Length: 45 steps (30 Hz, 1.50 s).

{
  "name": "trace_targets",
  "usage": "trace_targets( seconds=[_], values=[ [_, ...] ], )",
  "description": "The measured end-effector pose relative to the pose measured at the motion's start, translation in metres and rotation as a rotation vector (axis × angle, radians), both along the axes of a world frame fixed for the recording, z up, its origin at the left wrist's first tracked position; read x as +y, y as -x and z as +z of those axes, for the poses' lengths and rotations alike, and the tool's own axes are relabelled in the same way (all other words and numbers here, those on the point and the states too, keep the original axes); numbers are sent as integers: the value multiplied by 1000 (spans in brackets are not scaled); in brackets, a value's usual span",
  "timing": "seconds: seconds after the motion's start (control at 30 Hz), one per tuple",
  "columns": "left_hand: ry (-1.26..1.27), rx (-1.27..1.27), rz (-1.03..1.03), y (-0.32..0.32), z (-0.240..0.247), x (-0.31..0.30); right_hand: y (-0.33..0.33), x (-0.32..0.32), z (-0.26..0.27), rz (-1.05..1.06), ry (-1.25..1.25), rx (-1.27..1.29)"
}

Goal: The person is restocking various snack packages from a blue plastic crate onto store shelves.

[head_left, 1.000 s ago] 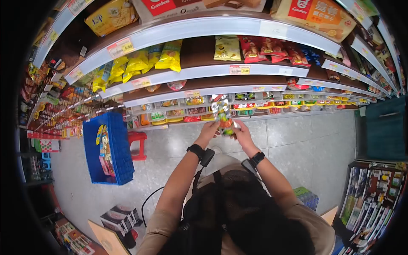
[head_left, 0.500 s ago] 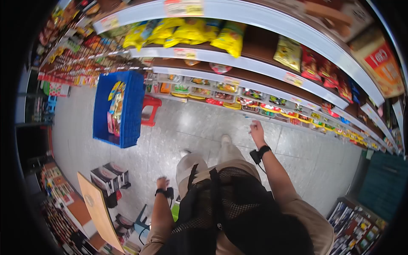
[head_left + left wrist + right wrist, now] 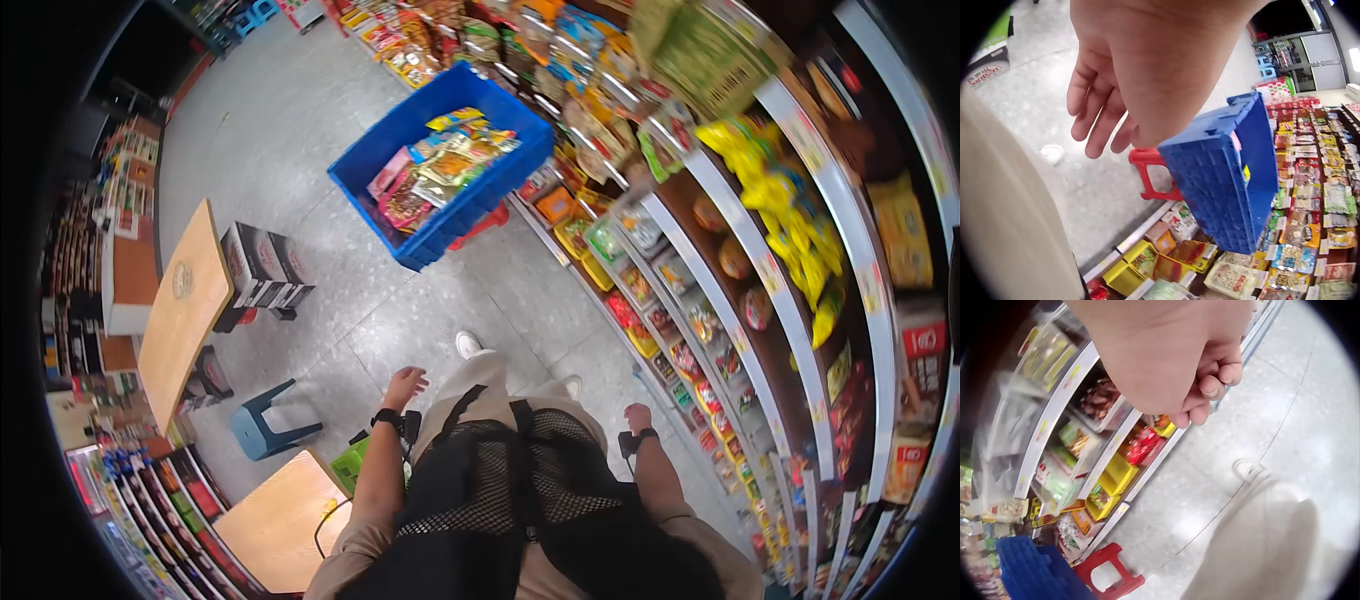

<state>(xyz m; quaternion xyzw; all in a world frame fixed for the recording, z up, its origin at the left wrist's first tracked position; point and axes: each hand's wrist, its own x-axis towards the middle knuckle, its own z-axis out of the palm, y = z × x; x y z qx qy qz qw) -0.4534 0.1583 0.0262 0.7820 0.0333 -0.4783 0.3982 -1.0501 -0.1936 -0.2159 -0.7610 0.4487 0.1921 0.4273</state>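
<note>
My left hand hangs in front of my left thigh, holding nothing; in the left wrist view its fingers are loosely bent. At my right side hangs my right hand, also with nothing in it, and its fingers curl loosely in the right wrist view. Ahead of me stands a blue crate on a red stool. Packaged snacks in yellow, gold and pink wrappers lie inside it. Both hands are well apart from the crate.
Snack shelves with yellow bags and small bins run along my right. To the left are a wooden tabletop, dark boxes and a blue-grey stool. Another wooden table stands near my left elbow. Grey tile floor lies between.
A second ago both hands held a shiny packet before the shelf; half a second ago they were apart without it. I have turned left, and the crate now stands ahead, nearer the middle.
</note>
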Motion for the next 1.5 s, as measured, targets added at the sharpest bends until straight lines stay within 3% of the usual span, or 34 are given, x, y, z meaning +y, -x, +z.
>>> trace_targets(
  seconds=[0.03,0.1,0.13,0.17,0.2,0.23,0.27,0.33,0.47,0.53,0.67,0.8,0.9,1.1,1.2,1.27,1.4,1.5],
  values=[
    [27,-3,-19,-19,5,-7,-34,-16,8,263,300,38],
    [69,-18,-32,-54,1,-3,-129,-44,31,632,593,198],
    [86,-33,-25,-73,-8,2,-182,-56,53,609,565,146],
    [101,-43,-22,-88,-14,5,-210,-68,10,172,544,-139],
    [98,-15,-9,-101,-17,10,-290,-58,96,-236,268,-232],
    [93,16,2,-113,-18,15,-350,-56,146,-230,193,-248],
    [93,42,9,-125,-16,15,-408,-44,201,-170,294,-345],
    [144,76,-25,-153,-8,1,-477,-44,186,-213,-10,-563],
    [388,105,47,-203,16,-56,-592,-23,268,-22,-126,-602],
    [489,118,100,-227,36,-100,-633,-22,280,-60,-197,-551],
    [599,183,223,-268,41,-180,-705,-42,251,-280,-515,-557],
    [580,259,304,-318,30,-250,-790,-87,245,-663,-953,-560],
    [459,312,311,-345,10,-288,-833,-134,183,-818,-1138,-436],
    [201,130,75,-384,-30,-356,-877,-165,118,-1036,-1125,-242],
    [159,183,43,-403,-66,-379,-876,-167,90,-1069,-1132,-215],
    [2,317,100,-413,-85,-394,-870,-160,80,-1109,-1143,-180],
    [230,614,374,-413,-139,-394,-892,-154,99,-1233,-1150,-223],
    [342,539,415,-409,-145,-386,-891,-137,87,-1276,-1122,-304]
  ],
)
